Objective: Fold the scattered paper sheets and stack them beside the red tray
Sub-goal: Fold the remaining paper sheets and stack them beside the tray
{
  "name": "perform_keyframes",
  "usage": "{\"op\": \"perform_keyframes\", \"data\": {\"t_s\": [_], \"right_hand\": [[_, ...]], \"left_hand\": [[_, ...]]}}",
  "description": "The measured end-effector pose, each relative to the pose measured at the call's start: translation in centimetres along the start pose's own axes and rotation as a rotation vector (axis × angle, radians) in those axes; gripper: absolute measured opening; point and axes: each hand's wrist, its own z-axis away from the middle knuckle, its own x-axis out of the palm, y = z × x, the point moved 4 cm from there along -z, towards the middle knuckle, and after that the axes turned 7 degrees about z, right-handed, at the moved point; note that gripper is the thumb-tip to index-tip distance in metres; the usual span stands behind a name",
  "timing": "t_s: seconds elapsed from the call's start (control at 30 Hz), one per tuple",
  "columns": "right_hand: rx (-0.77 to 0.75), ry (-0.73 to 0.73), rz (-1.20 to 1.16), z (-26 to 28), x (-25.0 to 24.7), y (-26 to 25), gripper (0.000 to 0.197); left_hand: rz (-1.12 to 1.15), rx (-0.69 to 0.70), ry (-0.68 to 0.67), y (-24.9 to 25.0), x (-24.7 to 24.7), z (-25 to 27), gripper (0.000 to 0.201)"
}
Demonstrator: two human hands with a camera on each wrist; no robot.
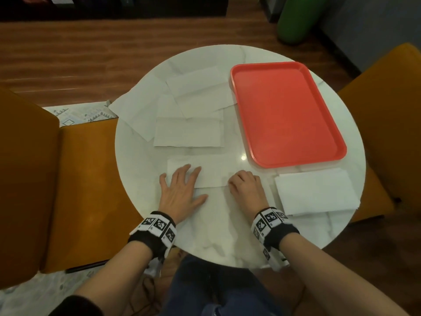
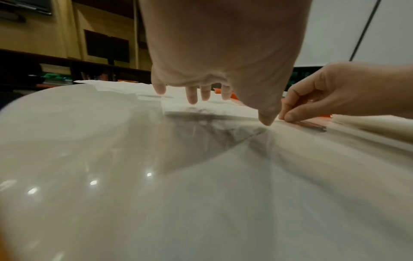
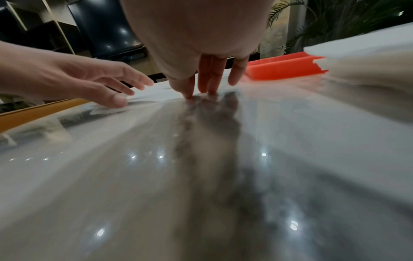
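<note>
Round marble table point(image 1: 227, 236) flanked by orange seats point(image 1: 86, 190), wood floor behind. Red tray point(image 1: 284, 110) parked on the right half, nothing in it; serves as the landmark for stacking. Folded stack point(image 1: 315, 192) sits just beside the tray's near edge, right of the work spot, so finished pieces need only a short slide. Unfolded sheets point(image 1: 189, 106) overlapping in a loose pile at far centre-left, well apart from the stack, one corner hanging past the table rim. Sheet in work point(image 1: 211, 172) laid flat front and centre, within reach of both hands, probably for creasing. Left hand point(image 1: 182, 188) flat, fingers straight and spread, pressing down on the sheet's left end; looks like an anchor so nothing slides. Right hand point(image 1: 247, 185) with fingers curled, thumb and fingertip pinched at the sheet's near edge per the left wrist view point(image 2: 290, 114); right wrist view shows fingertips point(image 3: 190, 93) down on paper at the table surface. Likely next: lift the pinched edge and fold over. Risk: thin sheet creasing crooked if the anchor slips.
</note>
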Motion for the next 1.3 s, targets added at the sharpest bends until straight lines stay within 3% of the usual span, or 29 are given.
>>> {"op": "perform_keyframes", "data": {"t_s": [0.1,0.17,0.27,0.4,0.5,0.6,0.7,0.8,0.9,1.0,1.07,1.17,1.3], "right_hand": [[0.089,-0.030,-0.234,0.2,-0.3,0.9,0.013],[0.311,-0.039,-0.383,0.3,-0.6,1.6,0.029],[0.570,-0.097,-0.324,0.5,-0.7,2.0,0.045],[0.572,-0.251,-0.231,0.0,-1.5,1.7,0.025],[0.624,-0.212,-0.586,-0.6,-2.5,1.8,0.012],[0.697,-0.128,-1.059,-0.8,-3.7,2.4,0.032],[0.655,-0.056,-1.262,-0.2,-6.6,3.7,0.051],[0.480,-0.081,-1.153,1.0,-9.8,6.5,0.062],[0.343,-0.252,-0.922,3.2,-11.8,9.6,0.058],[0.414,-0.182,-0.826,5.1,-12.9,13.3,0.036],[0.449,-0.090,-0.920,6.1,-13.3,15.5,0.024],[0.583,0.007,-1.070,7.8,-13.7,18.4,0.023],[0.785,0.029,-1.028,9.5,-12.7,22.6,0.009]], "left_hand": [[-0.037,0.068,-0.057,1.2,0.0,-1.4,0.067],[-0.017,0.078,-0.037,2.0,-0.3,-1.9,0.058],[0.036,0.073,-0.026,2.8,0.2,-1.7,0.046],[0.021,0.092,-0.027,3.4,0.8,-0.9,0.065],[0.039,0.097,-0.017,3.7,1.1,-0.3,0.080],[0.086,0.084,0.089,4.5,0.2,-0.3,0.074],[0.261,0.070,0.129,6.2,-2.2,-1.1,0.048],[0.461,0.148,0.060,8.6,-4.5,-2.3,0.028],[0.638,0.194,-0.135,11.6,-6.4,-3.3,0.027],[0.739,0.270,-0.246,15.0,-8.0,-4.1,0.027],[0.762,0.269,-0.271,16.6,-8.3,-4.7,0.024],[0.773,0.196,-0.270,17.2,-7.9,-5.2,0.022],[0.787,0.055,-0.223,15.1,-7.0,-4.1,0.027]]}}
